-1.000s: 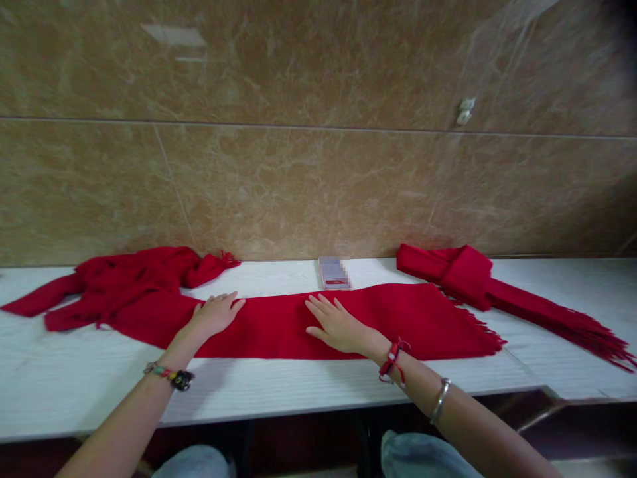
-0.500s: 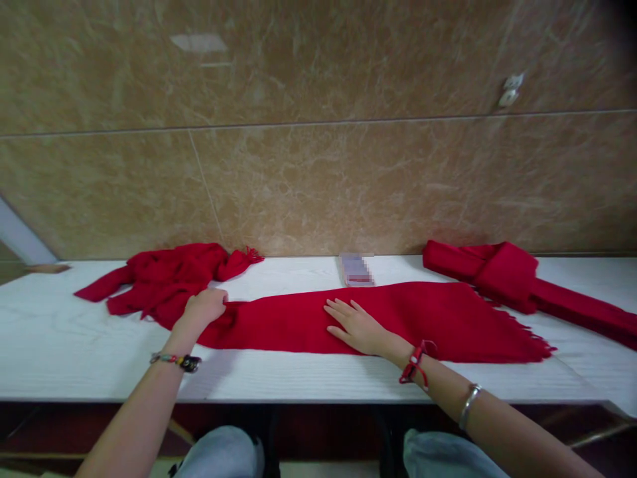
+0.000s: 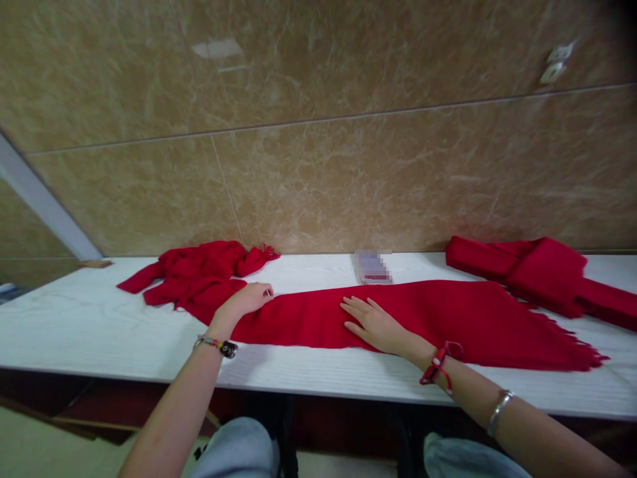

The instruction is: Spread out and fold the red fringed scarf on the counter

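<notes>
Right hand (image 3: 375,326) rests on flat, fringed scarf (image 3: 458,318)

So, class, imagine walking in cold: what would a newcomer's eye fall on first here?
The bright red scarf stretched along the white table, with the right hand spread flat on it and the left hand curled at its far edge. Next, the crumpled red heap at left and the looped red bundle at right, both near the brown wall.

Spread scarf (image 3: 448,318) on table (image 3: 74,325); bunched cloth (image 3: 194,269) at its left; phone (image 3: 369,267) behind it; folded scarf (image 3: 552,272) behind its right end
</notes>
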`<state>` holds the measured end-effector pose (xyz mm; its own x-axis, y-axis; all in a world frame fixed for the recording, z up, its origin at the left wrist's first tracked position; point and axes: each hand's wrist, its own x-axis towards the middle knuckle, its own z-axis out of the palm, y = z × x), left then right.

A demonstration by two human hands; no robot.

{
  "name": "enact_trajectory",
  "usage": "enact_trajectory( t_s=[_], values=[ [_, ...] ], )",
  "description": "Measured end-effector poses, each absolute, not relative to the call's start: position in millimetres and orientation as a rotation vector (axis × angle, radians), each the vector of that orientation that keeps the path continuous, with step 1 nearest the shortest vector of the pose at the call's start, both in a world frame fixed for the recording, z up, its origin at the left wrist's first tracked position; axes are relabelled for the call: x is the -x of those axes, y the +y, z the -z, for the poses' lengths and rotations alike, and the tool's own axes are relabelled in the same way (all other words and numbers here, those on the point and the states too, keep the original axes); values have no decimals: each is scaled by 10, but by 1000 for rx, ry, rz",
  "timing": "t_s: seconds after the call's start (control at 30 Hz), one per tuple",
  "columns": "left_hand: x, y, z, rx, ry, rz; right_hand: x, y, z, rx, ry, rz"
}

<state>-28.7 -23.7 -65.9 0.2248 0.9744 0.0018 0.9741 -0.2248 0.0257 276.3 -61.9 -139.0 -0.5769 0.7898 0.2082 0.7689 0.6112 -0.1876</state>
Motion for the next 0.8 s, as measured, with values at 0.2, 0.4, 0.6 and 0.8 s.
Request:
enact_trajectory(
  t_s=[0.2, 0.4, 0.6, 0.8],
  values=[
    [316, -197, 702, -2392, 2041, 72, -2763, -618, 1393, 1260, -2573, -105],
    [415, -308, 527, -2340, 2122, 137, -2759, -628, 1396, 1265, -2569, -90],
    [342, -411, 534, -2225, 2070, 227, -2775, -594, 1478, 1243, -2548, -60],
    [371, -376, 643, -2273, 2023, 227, -2780, -574, 1504, 1234, -2557, -53]
  ],
)
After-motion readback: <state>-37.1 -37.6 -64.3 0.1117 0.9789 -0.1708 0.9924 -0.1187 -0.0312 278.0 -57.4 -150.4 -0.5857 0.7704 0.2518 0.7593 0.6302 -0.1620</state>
